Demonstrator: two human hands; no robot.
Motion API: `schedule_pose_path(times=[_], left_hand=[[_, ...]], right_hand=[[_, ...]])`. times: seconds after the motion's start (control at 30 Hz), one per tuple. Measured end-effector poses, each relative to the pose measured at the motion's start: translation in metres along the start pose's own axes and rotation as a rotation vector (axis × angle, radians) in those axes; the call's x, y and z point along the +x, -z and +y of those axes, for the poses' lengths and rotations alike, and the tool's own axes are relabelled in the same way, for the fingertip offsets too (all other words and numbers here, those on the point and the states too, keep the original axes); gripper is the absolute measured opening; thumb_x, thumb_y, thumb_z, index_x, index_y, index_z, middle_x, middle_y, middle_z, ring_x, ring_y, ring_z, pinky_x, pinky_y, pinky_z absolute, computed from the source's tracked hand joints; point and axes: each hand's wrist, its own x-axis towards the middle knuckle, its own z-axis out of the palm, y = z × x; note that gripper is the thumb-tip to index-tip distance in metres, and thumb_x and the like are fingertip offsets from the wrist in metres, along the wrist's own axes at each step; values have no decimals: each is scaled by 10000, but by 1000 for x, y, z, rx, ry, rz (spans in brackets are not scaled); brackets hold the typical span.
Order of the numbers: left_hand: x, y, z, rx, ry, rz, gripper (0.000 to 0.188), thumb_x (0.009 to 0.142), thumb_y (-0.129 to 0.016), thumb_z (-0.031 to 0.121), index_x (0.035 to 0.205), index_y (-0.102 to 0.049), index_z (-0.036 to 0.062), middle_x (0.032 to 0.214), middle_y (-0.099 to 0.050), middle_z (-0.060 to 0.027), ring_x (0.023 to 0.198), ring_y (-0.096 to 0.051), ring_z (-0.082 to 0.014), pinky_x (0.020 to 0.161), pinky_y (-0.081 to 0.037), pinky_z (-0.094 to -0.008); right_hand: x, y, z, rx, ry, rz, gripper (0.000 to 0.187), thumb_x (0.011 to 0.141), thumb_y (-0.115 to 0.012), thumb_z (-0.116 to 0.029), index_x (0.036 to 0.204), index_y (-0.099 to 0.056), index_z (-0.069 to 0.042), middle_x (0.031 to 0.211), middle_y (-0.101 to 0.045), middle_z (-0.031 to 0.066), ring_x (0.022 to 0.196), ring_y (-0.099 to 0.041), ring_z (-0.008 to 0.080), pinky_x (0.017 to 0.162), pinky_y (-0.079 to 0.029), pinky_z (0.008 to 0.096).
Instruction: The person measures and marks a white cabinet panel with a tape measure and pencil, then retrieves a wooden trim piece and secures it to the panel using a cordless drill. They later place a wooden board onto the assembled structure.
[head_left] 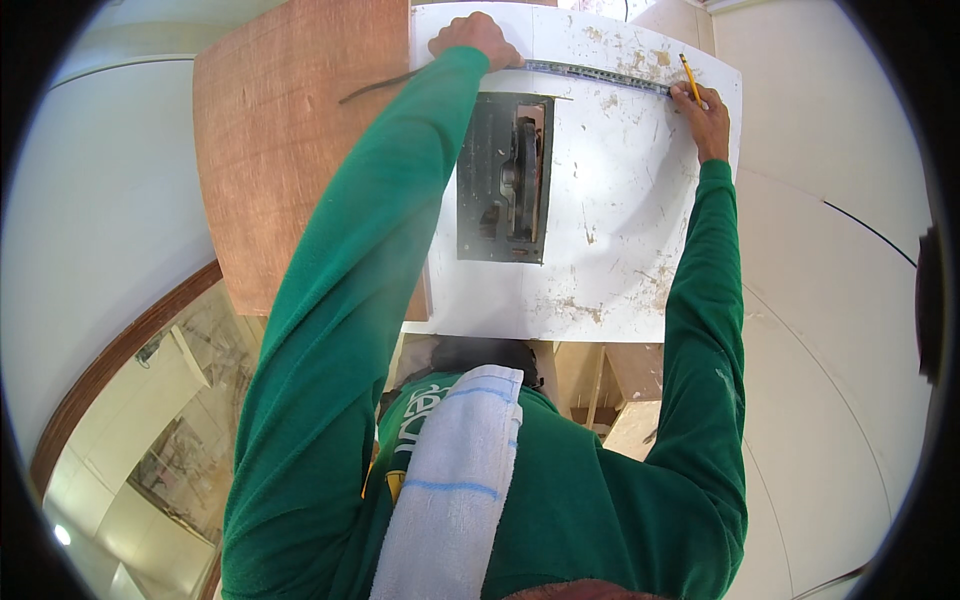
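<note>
A measuring tape [600, 75] runs across the far part of the worn white tabletop [610, 200]. My left hand [475, 42] grips it near the middle, fingers curled down. The dark tail of the tape continues left over the wooden board. Toward the right edge, my right hand [707, 115] pinches the tape's other part and also holds a yellow pencil [690, 78], which points up between the fingers. Below the tape, a dark metal plate [480, 190] is set in the tabletop. Its slot shows a dark, upright disc-like part [522, 180].
A reddish-brown wooden board [290, 130] covers the left side of the tabletop. A white towel with blue stripes [450, 490] hangs over my green shirt. Pale walls stand on both sides. A brown-framed opening [110, 370] lies at lower left, and a dark cable [870, 232] at right.
</note>
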Motion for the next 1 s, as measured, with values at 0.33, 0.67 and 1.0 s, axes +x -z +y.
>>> schedule_pose_path(times=[0.33, 0.67, 1.0], left_hand=[[-5, 6, 1, 2, -14, -23, 483, 792, -942, 579, 1134, -897, 240, 1122, -856, -53, 1086, -799, -276, 995, -597, -458], [-6, 6, 0, -7, -30, -13, 486, 791, -940, 575, 1140, -894, 240, 1099, -857, -42, 1064, -802, -269, 988, -603, -459], [-6, 7, -1, -20, -36, -5, 464, 778, -950, 575, 1097, -902, 241, 1051, -859, -34, 1024, -805, -261, 970, -604, -445]], right_hand=[[1, 0, -1, -15, -4, 0, 346, 912, -872, -423, 1139, -886, -163, 1089, -734, 56, 1043, -720, 224, 960, -549, 378], [2, 0, 2, -15, -15, 3, 350, 905, -878, -422, 1149, -887, -171, 1108, -744, 57, 1072, -724, 231, 982, -548, 384], [1, 1, -2, -17, -31, 0, 345, 903, -880, -421, 1142, -889, -172, 1126, -747, 62, 1081, -727, 235, 991, -549, 384]])
